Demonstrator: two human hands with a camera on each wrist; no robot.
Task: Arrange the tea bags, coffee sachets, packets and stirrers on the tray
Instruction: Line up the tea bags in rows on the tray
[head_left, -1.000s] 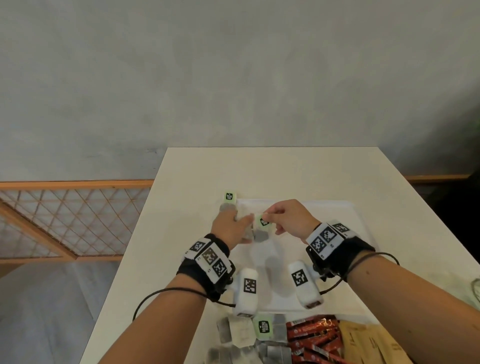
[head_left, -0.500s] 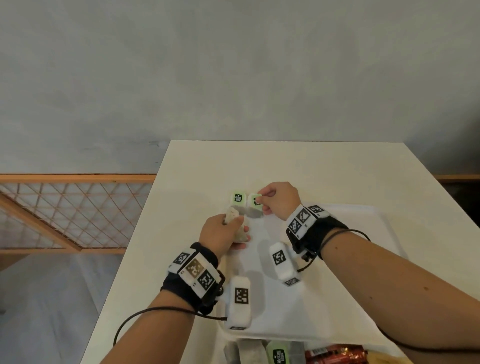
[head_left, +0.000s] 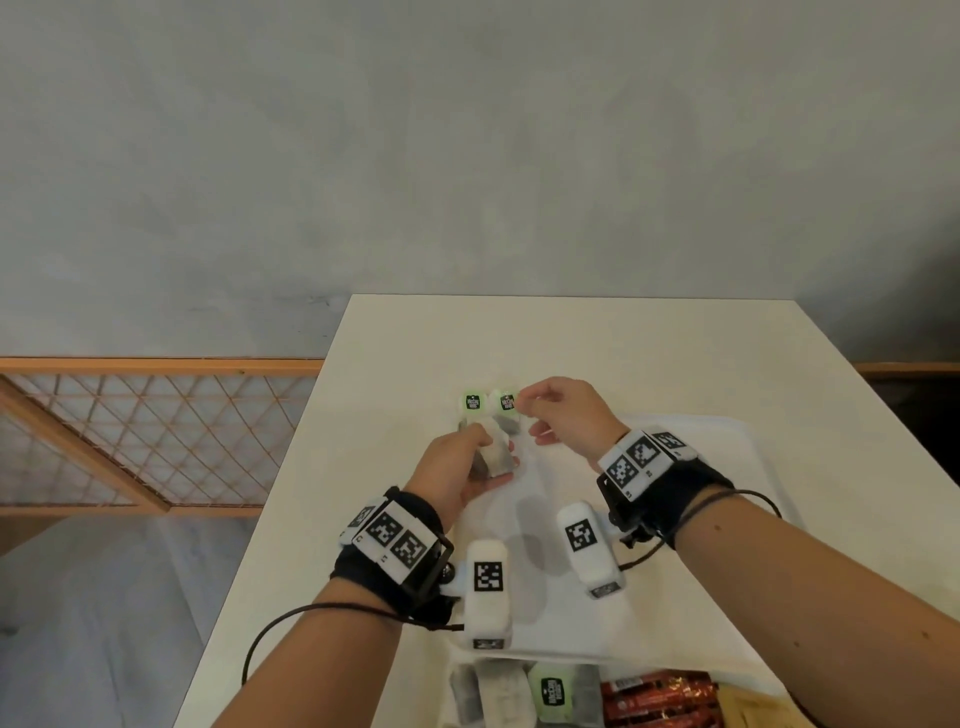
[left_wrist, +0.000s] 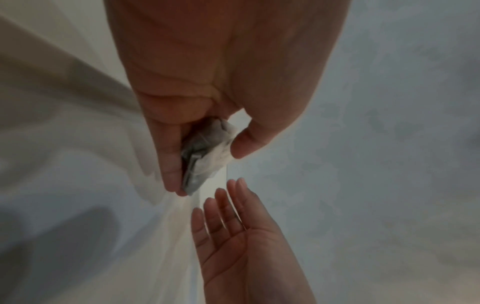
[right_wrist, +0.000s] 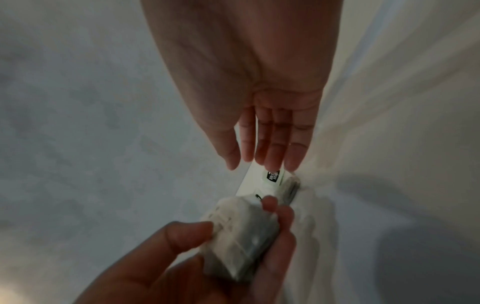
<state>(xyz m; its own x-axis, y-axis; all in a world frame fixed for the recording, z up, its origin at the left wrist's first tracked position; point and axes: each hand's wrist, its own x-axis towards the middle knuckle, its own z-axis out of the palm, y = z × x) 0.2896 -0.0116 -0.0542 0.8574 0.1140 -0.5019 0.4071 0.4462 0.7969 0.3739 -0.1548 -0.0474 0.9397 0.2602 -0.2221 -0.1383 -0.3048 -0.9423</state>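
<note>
My left hand (head_left: 467, 462) grips a small stack of pale tea bags (head_left: 496, 460) over the far left part of the white tray (head_left: 727, 431). The stack (left_wrist: 205, 152) sits between its thumb and fingers. Two tea bags with green tags (head_left: 472, 402) (head_left: 507, 402) lie side by side at the tray's far left corner. My right hand (head_left: 561, 410) hovers just right of them with straight fingers (right_wrist: 270, 148) and holds nothing. Its fingertips are just above the nearer tag (right_wrist: 272, 176). No stirrers are in view.
A white box at the near edge holds more tea bags (head_left: 550, 693), red coffee sachets (head_left: 654, 696) and brown packets (head_left: 748, 706). The tray lies on a white table (head_left: 571, 343). A wooden lattice rail (head_left: 130, 431) stands to the left.
My right hand carried a green-tagged tea bag to the tray's far left corner, laid it beside the first one and let go. The left hand still holds its stack.
</note>
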